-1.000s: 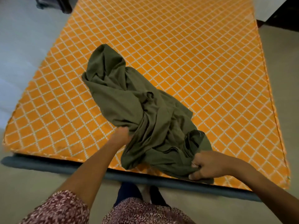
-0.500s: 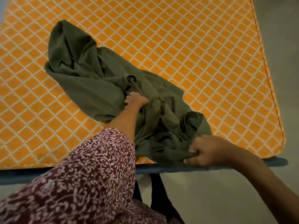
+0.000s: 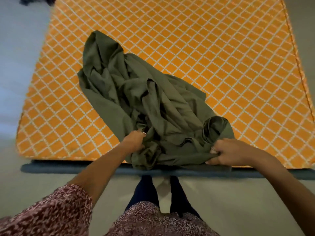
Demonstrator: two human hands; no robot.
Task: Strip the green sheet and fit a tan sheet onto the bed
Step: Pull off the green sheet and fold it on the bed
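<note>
A bare orange mattress (image 3: 221,74) with a white diamond pattern lay on a blue bed base (image 3: 76,168) over a pale floor (image 3: 18,53). My left hand (image 3: 134,139) clutched the bunched green sheet (image 3: 144,103) near the mattress's front edge. The sheet lay heaped from the middle to that edge. My right hand (image 3: 228,152) gripped its right end at the edge.

Bare mattress (image 3: 221,65) lies open all round the bunched green sheet (image 3: 144,99).

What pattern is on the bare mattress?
Orange with a white diamond lattice, on the mattress; head view.
</note>
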